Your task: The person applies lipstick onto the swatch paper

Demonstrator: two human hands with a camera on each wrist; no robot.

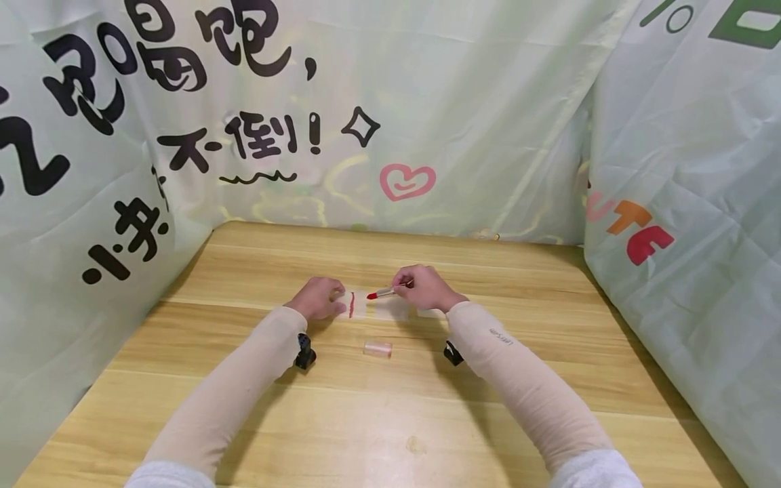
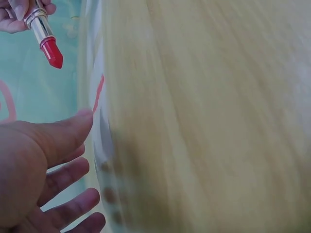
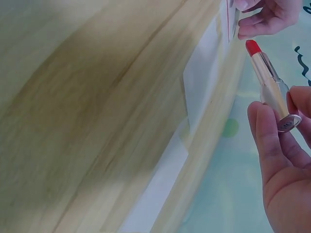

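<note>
My right hand (image 1: pixel 424 286) pinches an uncapped lipstick (image 1: pixel 383 293) by its base. Its red tip points left, above a white paper strip (image 1: pixel 390 310). A red smear (image 1: pixel 352 305) runs across the strip's left part, also seen in the left wrist view as a red line (image 2: pixel 98 93). Beside that mark is my left hand (image 1: pixel 318 298), thumb and fingers spread apart at the strip's left end; whether they press on it I cannot tell. The right wrist view shows the lipstick (image 3: pixel 269 82) between thumb and fingers, its tip clear of the paper.
A clear pinkish cap (image 1: pixel 377 349) lies on the wooden table (image 1: pixel 342 413) nearer to me. Another white paper piece (image 3: pixel 158 189) lies on the table under my right hand. Printed cloth (image 1: pixel 488 135) hangs behind the table and along both sides.
</note>
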